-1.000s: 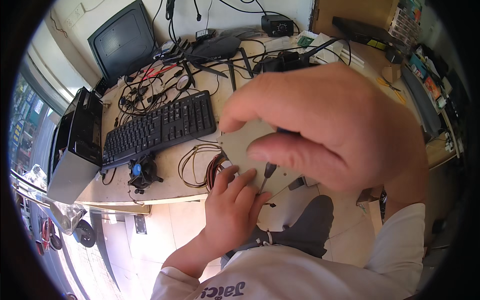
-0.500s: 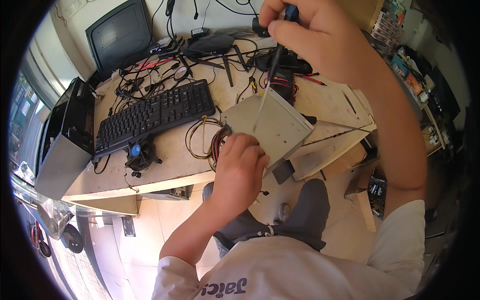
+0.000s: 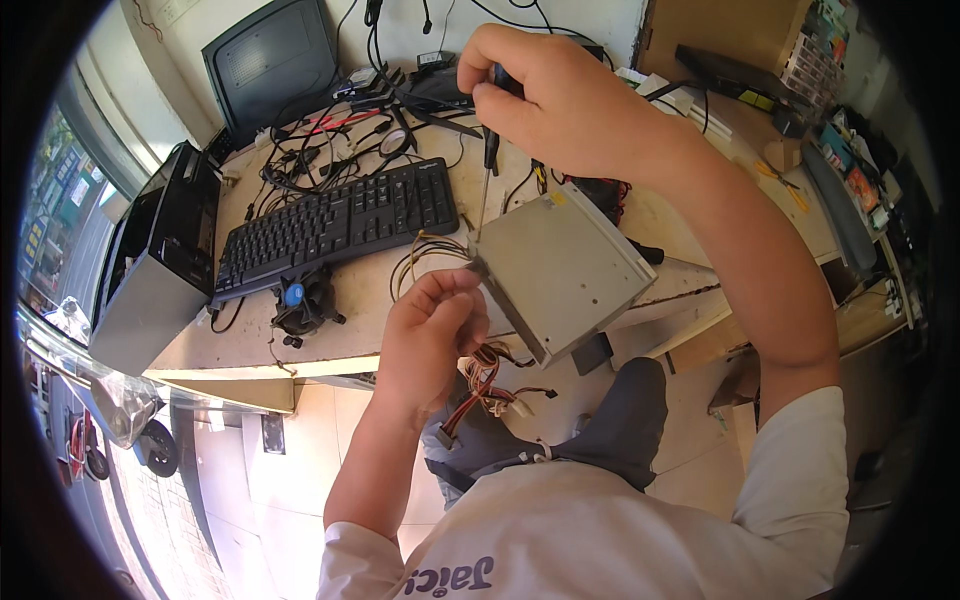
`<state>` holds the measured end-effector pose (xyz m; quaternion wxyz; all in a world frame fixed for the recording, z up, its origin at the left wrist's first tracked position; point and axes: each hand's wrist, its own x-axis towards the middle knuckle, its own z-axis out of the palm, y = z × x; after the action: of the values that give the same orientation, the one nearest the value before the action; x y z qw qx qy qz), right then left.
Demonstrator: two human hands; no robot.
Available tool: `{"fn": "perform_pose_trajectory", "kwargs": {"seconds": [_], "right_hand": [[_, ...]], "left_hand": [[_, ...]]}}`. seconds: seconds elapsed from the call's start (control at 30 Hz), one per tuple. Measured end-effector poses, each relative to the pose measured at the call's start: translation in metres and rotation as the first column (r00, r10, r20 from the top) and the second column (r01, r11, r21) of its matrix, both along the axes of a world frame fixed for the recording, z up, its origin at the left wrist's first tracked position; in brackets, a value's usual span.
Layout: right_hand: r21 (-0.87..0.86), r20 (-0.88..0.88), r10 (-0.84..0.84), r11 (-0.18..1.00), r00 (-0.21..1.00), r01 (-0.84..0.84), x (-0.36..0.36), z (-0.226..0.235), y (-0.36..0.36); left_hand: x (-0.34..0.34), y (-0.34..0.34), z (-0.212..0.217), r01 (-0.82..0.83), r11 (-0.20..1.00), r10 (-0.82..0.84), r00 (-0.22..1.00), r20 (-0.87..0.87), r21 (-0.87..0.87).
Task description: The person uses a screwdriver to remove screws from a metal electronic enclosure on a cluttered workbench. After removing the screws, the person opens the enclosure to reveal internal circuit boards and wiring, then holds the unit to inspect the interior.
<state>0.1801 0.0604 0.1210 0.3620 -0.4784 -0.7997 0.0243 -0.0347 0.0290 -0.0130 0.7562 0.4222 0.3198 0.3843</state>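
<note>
My right hand (image 3: pixel 530 85) is closed around the handle of a long, thin-shafted screwdriver (image 3: pixel 490 150), held nearly upright. Its tip comes down at the far left corner of a grey metal computer power supply (image 3: pixel 565 275), which lies at the table's front edge. Beside the left side of that box, my left hand (image 3: pixel 435 325) has its fingers curled in, close to the tip; whatever they may pinch is hidden. A bundle of coloured cables (image 3: pixel 485 375) hangs over the table edge below this hand, and yellow and black wires (image 3: pixel 415 255) loop behind it.
A black keyboard (image 3: pixel 340 220) and a CPU cooler fan (image 3: pixel 305 305) lie to the left, near an upright computer case (image 3: pixel 150 260). Tangled cables (image 3: pixel 300 165) and a monitor (image 3: pixel 270 70) stand behind. A black-handled tool (image 3: pixel 645 252) sits right of the power supply.
The screwdriver has swung from over the box's top to its left corner, more upright. My left hand has shifted left off the box, and the cable bundle now hangs over the table edge.
</note>
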Motion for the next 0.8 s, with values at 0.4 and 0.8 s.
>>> {"fn": "perform_pose_trajectory", "kwargs": {"seconds": [0.4, 0.8], "right_hand": [[0.166, 0.063, 0.078, 0.982, 0.995, -0.087, 0.000, -0.010, 0.004], [0.172, 0.040, 0.116, 0.978, 0.993, -0.121, 0.008, -0.012, 0.004]], "left_hand": [[0.027, 0.035, 0.007, -0.096, 0.949, 0.164, 0.964, -0.210, 0.299], [0.026, 0.035, -0.008, 0.019, 0.830, 0.240, 0.890, -0.388, 0.558]]}}
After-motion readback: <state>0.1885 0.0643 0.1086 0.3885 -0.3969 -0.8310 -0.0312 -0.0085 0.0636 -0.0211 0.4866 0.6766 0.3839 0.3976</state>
